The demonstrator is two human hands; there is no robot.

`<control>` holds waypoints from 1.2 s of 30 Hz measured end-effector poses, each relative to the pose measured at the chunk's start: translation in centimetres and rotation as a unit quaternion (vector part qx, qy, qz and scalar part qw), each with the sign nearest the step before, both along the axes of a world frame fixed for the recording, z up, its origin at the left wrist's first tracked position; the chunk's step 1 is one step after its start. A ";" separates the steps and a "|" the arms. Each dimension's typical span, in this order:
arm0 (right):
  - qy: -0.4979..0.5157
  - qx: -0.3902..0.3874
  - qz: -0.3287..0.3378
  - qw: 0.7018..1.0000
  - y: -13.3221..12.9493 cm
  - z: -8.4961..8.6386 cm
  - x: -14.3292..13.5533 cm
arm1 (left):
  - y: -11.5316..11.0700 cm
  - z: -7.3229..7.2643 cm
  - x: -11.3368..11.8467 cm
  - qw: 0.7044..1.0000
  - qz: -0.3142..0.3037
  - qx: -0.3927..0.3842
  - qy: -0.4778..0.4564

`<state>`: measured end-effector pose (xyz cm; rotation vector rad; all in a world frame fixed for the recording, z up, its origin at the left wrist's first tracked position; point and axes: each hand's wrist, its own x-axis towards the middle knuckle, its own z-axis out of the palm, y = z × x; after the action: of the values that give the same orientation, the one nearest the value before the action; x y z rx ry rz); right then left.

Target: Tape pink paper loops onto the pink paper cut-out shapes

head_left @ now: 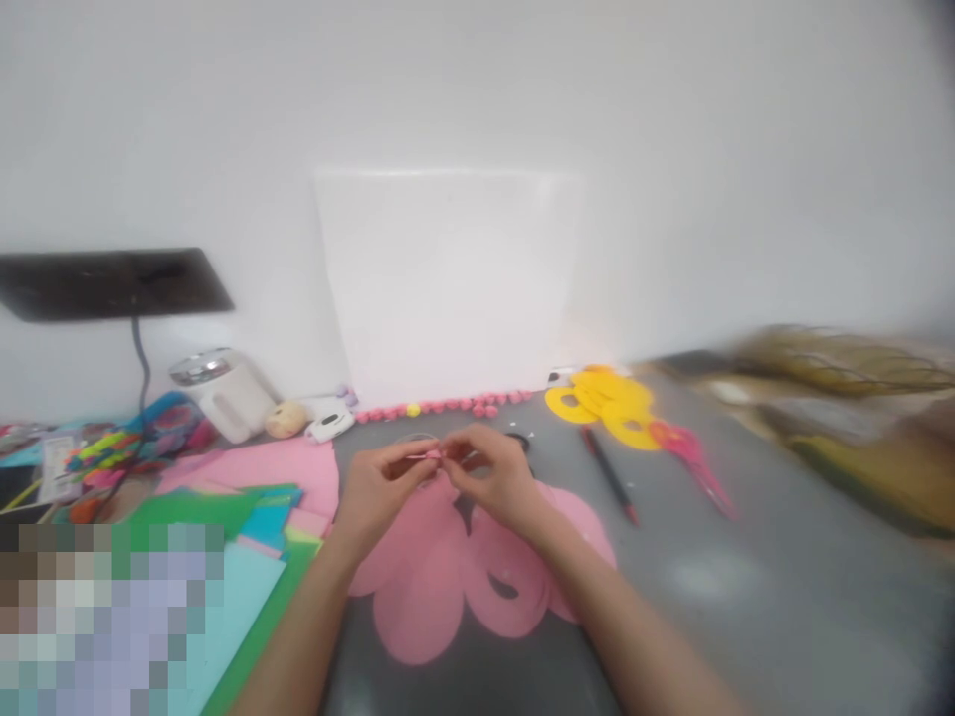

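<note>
My left hand (380, 487) and my right hand (492, 472) meet at the middle of the table, thumbs and fingers pinched. Between their fingertips is a small pink piece (433, 454), apparently a bit of paper; blur hides its exact form. Below the hands lie pink petal-shaped paper cutouts (418, 612), one with a hole in it, partly covered by my wrists. Beyond my fingers runs a row of small pink rolled bits (448, 406) with a yellow bit (413, 409) among them. A clear round object behind my left hand is mostly hidden.
Yellow paper rings (631, 423), pink scissors (693, 457) and a dark pen (610, 477) lie to the right. Coloured paper sheets (246, 587) spread at left, near a white device (231, 398). A white sheet (455, 278) stands against the wall.
</note>
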<state>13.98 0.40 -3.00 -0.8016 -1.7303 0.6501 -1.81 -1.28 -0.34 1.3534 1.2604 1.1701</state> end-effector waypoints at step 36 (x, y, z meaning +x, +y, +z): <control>0.099 -0.219 0.126 0.963 0.4 1.0 1.0 | 0.0 0.3 -0.4 0.999 -0.033 0.000 0.015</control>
<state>15.00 0.82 -1.98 -0.7877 -1.5354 1.2750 -2.18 -1.27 -0.01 1.4074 1.2265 1.1077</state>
